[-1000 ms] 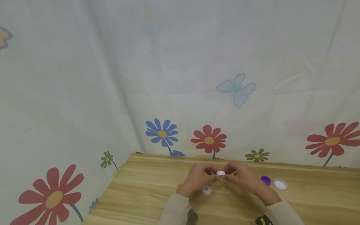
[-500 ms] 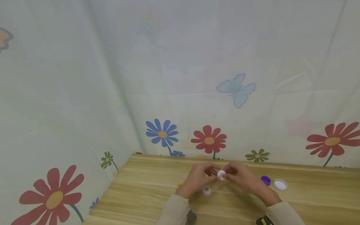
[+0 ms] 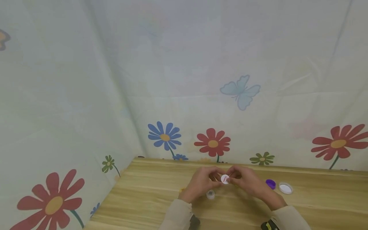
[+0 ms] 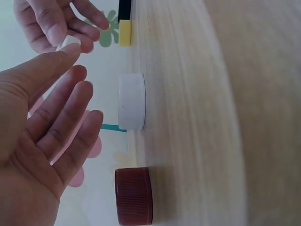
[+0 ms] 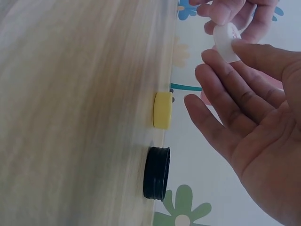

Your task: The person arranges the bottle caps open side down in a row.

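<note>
A small white bottle cap (image 3: 225,179) is held up between my two hands above the table, its round face toward the head camera, with a faint reddish mark on it. My left hand (image 3: 202,182) pinches its left edge between thumb and fingertips. On the opposite edge my right hand (image 3: 246,181) pinches it the same way. The right wrist view shows the cap (image 5: 226,42) tilted, the right thumb against its face. In the left wrist view fingers mostly hide it. Near the left wrist a second white cap (image 3: 210,194) lies on the table.
A purple cap (image 3: 270,184) and a white, rimmed lid (image 3: 286,188) lie right of my right hand. Something yellow (image 3: 182,190) is partly hidden by my left wrist. Wrist views show a dark red cap (image 4: 134,196), a yellow cap (image 5: 162,110) and a black cap (image 5: 156,173). Printed cloth hangs behind.
The held cap has tilted from edge-on to showing its round face to the head camera. Both hands stay in nearly the same place, and the other caps have not moved.
</note>
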Demonstrator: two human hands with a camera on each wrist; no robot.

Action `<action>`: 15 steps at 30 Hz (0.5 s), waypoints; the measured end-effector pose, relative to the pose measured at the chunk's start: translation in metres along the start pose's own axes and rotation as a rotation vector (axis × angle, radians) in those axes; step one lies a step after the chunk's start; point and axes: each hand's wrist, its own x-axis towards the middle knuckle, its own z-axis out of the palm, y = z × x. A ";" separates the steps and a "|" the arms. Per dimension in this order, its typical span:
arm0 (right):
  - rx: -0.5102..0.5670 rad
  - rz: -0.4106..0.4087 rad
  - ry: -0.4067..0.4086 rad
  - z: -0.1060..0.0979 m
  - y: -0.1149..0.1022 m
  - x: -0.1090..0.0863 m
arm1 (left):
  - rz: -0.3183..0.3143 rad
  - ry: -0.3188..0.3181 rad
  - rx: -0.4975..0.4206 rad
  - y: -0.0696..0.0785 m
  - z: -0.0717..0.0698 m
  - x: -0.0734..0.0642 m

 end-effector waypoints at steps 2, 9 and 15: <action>0.001 -0.022 -0.007 0.000 0.000 -0.001 | -0.009 -0.003 -0.001 0.000 0.000 0.000; -0.012 -0.062 -0.034 -0.001 0.001 -0.003 | -0.032 -0.023 0.002 0.001 0.000 -0.001; -0.033 -0.038 -0.065 0.000 0.001 -0.003 | -0.059 -0.052 0.004 0.002 0.001 -0.002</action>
